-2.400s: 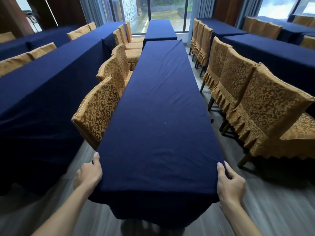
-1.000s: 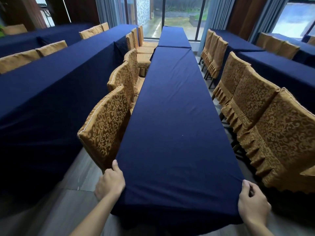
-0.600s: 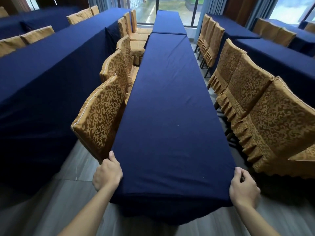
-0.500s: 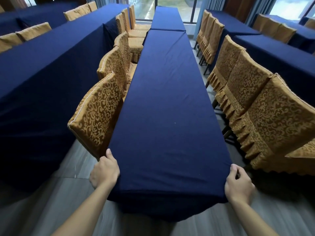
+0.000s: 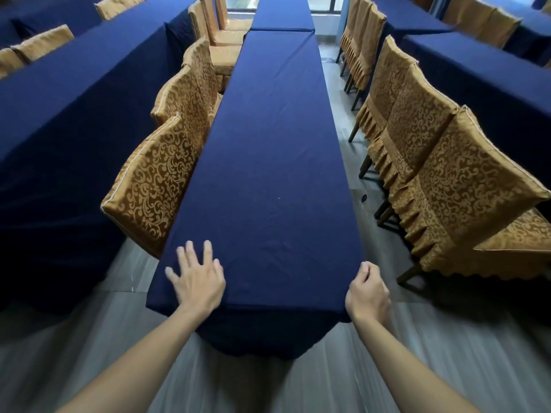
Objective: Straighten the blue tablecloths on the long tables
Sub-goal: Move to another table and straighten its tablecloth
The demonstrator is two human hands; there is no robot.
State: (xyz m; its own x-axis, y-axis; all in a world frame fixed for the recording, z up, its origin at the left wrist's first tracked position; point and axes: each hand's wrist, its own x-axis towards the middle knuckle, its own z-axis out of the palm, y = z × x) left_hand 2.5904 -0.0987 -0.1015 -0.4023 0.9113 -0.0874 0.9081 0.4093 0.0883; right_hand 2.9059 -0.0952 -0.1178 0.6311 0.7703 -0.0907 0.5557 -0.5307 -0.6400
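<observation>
A dark blue tablecloth [image 5: 274,162] covers the long narrow table that runs away from me down the middle of the room. My left hand [image 5: 198,277] lies on top of the cloth near the front left corner, fingers straight and spread. My right hand [image 5: 368,293] grips the cloth at the front right corner, fingers curled round the edge. The cloth's near end hangs down over the table's front edge between my arms. Faint creases show in the cloth near my hands.
Gold patterned chairs [image 5: 155,186] stand tight against the table's left side; another row of chairs [image 5: 447,180] backs onto the aisle at the right. More blue-covered tables stand at the left [image 5: 65,93] and the right [image 5: 489,81]. Grey floor lies around me.
My left hand has let go of the front left corner and moved up onto the tabletop with its fingers spread flat. My right hand keeps its grip on the right corner.
</observation>
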